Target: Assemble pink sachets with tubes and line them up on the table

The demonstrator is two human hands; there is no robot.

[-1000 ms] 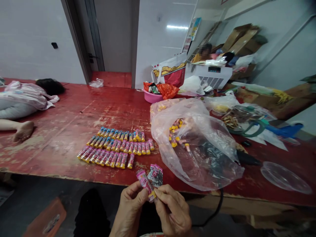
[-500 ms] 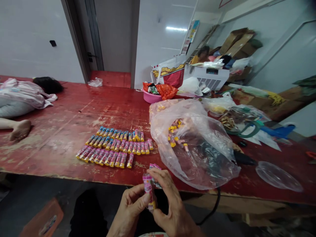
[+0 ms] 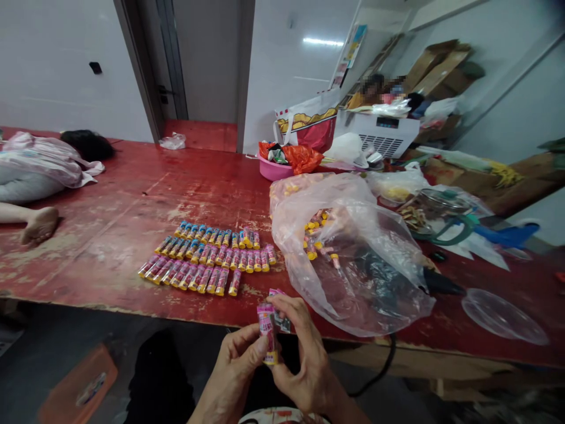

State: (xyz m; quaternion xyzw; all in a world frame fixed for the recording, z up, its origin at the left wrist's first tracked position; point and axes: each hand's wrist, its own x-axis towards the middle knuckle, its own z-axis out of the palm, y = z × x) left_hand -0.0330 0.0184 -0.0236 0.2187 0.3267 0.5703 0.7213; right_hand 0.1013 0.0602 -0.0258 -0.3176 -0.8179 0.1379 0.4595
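Nearby, plastic bag point(image 3: 353, 218) of yellow-capped tubes point(image 3: 312, 238), left hand point(image 3: 241, 359) and right hand point(image 3: 304, 359) gripping pink tube point(image 3: 267, 333)

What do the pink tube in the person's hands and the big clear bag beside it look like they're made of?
The pink tube looks like glossy printed plastic, judging by its shiny wrapper; its yellow end may be plastic too. The clear bag looks like thin polyethylene film: it's see-through, slightly shiny and softly creased.
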